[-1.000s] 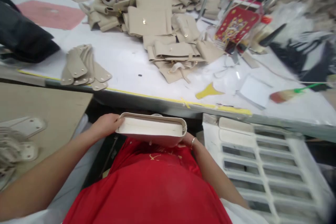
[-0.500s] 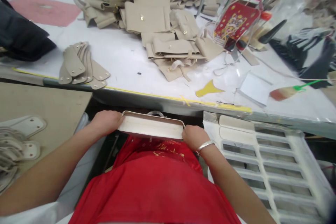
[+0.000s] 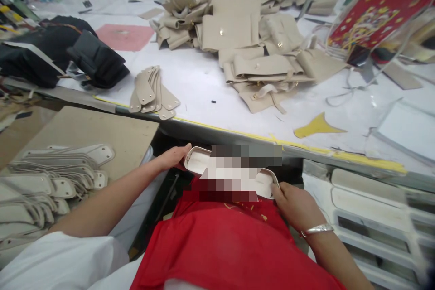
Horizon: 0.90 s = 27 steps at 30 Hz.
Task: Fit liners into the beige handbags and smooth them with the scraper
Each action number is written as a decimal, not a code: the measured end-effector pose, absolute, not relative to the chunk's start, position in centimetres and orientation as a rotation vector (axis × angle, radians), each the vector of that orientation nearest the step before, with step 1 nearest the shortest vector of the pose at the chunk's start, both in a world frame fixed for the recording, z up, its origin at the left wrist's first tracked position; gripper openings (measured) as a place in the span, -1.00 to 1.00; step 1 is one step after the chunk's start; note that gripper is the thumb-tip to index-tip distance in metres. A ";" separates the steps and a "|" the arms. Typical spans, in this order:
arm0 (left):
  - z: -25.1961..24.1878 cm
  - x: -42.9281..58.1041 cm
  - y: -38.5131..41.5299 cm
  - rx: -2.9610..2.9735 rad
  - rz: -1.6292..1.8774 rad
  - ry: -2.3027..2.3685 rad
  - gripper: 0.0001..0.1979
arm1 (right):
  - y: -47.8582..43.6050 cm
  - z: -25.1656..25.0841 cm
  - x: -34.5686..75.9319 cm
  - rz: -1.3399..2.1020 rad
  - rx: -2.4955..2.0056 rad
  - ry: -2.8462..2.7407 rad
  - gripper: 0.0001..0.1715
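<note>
In front of my red apron [image 3: 231,240] I hold a cream handbag body [image 3: 197,161], its open side facing up and its rim rounded at the corners. My left hand [image 3: 174,157] pinches the rim at the left end. At the right end my right hand [image 3: 295,204], with a silver bangle at the wrist, grips the edge with thumb and fingers. A blurred patch of blocks hides the middle of the bag body. Its pale inside shows at both ends.
Beige bag parts [image 3: 234,27] are heaped on the white table [image 3: 190,86]. Riveted straps [image 3: 149,93] lie near its edge, more straps [image 3: 41,186] on a board at left. Black bags [image 3: 98,59], a yellow piece [image 3: 317,125], a red bag [image 3: 377,18] and a white slatted rack [image 3: 374,231] surround me.
The view has swung left, so everything sits further right in the picture. Both hands keep hold of the bag body's ends. A blocky patch now covers its middle.
</note>
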<state>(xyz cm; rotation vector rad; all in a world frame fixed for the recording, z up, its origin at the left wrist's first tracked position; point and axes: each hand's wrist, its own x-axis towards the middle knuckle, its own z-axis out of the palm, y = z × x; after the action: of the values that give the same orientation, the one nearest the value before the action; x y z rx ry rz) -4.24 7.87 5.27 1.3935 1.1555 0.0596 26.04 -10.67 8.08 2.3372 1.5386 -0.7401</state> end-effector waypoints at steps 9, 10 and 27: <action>6.7 -3.9 7.7 2.075 -0.168 1.136 -0.65 | -10.5 8.3 24.6 -0.651 2.315 1.476 -0.54; 6.5 -3.9 7.9 2.055 -0.149 1.104 -0.64 | -10.6 8.2 24.5 -0.646 2.314 1.479 -0.55; 7.0 -3.8 8.4 1.976 -0.231 1.142 -0.73 | -11.6 8.0 24.1 -0.612 2.364 1.531 -0.54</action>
<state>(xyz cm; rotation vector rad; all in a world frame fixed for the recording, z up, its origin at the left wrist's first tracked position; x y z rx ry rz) -3.78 8.36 7.00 1.9763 1.1422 -0.2306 24.14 -11.56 8.02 2.3645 1.5307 -0.6122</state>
